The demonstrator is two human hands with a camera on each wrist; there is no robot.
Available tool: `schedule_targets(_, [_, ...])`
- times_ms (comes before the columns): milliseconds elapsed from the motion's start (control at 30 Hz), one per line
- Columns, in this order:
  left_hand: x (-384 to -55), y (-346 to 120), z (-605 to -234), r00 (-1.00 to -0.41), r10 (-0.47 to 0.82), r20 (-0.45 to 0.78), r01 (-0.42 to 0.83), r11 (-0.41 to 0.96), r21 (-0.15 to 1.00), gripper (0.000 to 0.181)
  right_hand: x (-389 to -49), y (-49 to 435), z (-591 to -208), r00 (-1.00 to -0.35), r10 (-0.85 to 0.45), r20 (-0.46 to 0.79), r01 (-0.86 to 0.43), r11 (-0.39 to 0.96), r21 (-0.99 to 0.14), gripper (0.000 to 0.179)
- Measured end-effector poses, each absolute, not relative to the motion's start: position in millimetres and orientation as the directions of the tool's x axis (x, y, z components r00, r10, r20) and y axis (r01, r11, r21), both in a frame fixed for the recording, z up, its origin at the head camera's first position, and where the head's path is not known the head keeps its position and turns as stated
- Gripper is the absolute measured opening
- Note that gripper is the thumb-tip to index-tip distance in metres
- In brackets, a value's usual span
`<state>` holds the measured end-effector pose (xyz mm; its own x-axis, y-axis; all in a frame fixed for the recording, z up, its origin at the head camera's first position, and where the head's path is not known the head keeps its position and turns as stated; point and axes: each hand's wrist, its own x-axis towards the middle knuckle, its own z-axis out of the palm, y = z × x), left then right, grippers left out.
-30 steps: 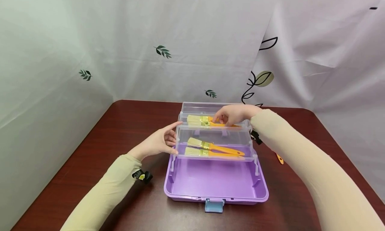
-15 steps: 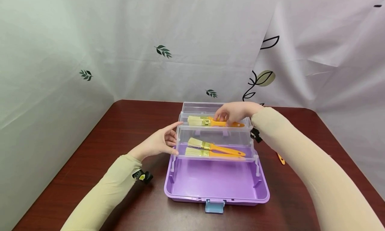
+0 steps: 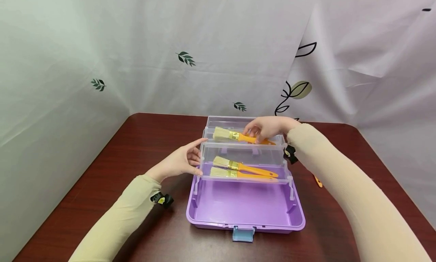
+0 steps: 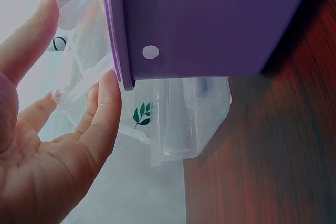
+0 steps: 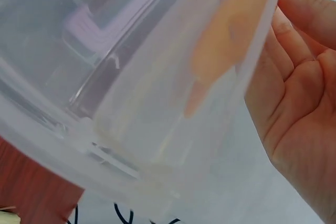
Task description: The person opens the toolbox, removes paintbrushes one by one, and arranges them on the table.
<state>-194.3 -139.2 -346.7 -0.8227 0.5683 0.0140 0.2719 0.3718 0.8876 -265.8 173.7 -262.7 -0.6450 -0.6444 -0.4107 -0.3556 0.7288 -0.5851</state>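
A purple plastic case stands with its stepped clear trays raised. Two paintbrushes with orange handles and pale bristles lie in the front tray. Over the tray behind it, my right hand pinches the handle of another paintbrush, bristles pointing left. Through cloudy plastic in the right wrist view, an orange handle end shows beside that hand. My left hand spreads along the trays' left side, thumb at the front tray's corner and index finger at the tray behind. The left wrist view shows its fingertips at the case's rim.
The case's blue latch hangs down at the front. Another orange handle lies on the dark red table, partly behind my right sleeve. A pale leaf-print curtain closes off the back and sides.
The paintbrush in my right hand has shifted, its bristle end moving back, and it now covers the other brush seen beside it earlier. My left hand stays put.
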Motion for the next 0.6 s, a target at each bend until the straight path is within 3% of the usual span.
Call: schedule_targets(600, [-193.9, -139.1, -346.4, -0.831, 0.556, -0.004, 0.258, 0.391, 0.884, 0.104, -267.3, 173.8, -271.6, -0.727, -0.611, -0.314, -0.256, 0.664, -0.703, 0.045])
